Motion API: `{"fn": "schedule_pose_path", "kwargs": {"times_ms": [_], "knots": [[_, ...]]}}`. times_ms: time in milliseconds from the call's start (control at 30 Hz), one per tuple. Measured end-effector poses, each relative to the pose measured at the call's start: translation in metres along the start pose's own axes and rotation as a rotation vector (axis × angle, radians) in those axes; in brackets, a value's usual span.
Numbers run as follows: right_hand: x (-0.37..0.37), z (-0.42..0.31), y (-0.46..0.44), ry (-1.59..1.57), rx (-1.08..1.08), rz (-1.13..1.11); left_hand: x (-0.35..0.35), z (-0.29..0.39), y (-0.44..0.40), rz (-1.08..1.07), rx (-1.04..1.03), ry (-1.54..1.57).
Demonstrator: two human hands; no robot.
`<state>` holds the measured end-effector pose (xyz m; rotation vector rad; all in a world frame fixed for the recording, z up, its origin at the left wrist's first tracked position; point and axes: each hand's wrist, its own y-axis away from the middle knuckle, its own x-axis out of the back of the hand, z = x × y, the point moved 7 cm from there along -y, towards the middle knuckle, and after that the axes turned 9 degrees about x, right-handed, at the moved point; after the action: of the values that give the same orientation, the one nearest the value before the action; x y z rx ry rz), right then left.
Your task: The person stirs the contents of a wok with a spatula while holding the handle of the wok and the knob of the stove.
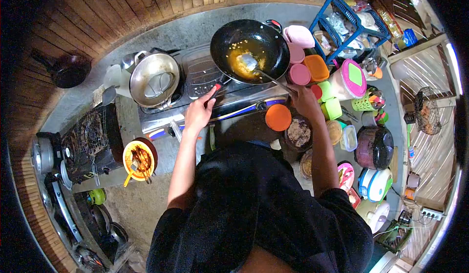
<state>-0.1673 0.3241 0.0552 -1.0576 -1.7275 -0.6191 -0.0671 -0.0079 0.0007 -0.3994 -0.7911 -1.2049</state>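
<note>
A black wok (227, 41) sits on the right side of the stove, with yellowish oil (236, 66) and small pale pieces in its bottom. My left hand (199, 112) is at the wok's short red-tipped handle, its fingers closed at the end of it. In my right hand (305, 99) is the handle of a metal spatula (250, 62), whose blade rests in the oil. On the left side of the stove stands a silver pan (141, 85) with a wire strainer (160, 85) inside.
Close to my right forearm are an orange lid (278, 117) and a bowl of brownish powder (298, 132). Pink, orange and green containers (316, 68) crowd the wok's right. A blue rack (359, 28) stands behind them. An orange-rimmed bowl (126, 155) with sauce lies left.
</note>
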Motion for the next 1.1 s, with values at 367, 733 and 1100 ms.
{"fn": "schedule_pose_path", "kwargs": {"times_ms": [367,733,1100], "knots": [[0.026,0.004,-0.016,0.139,-0.033,0.096,-0.001,-0.001,0.0,-0.044,0.047,0.004],[0.071,0.015,-0.033,0.601,0.283,0.242,0.005,0.005,0.001,0.015,-0.024,0.041],[0.037,-0.002,-0.034,0.261,0.072,-0.266,0.001,0.001,0.0,-0.061,0.035,-0.001]]}}
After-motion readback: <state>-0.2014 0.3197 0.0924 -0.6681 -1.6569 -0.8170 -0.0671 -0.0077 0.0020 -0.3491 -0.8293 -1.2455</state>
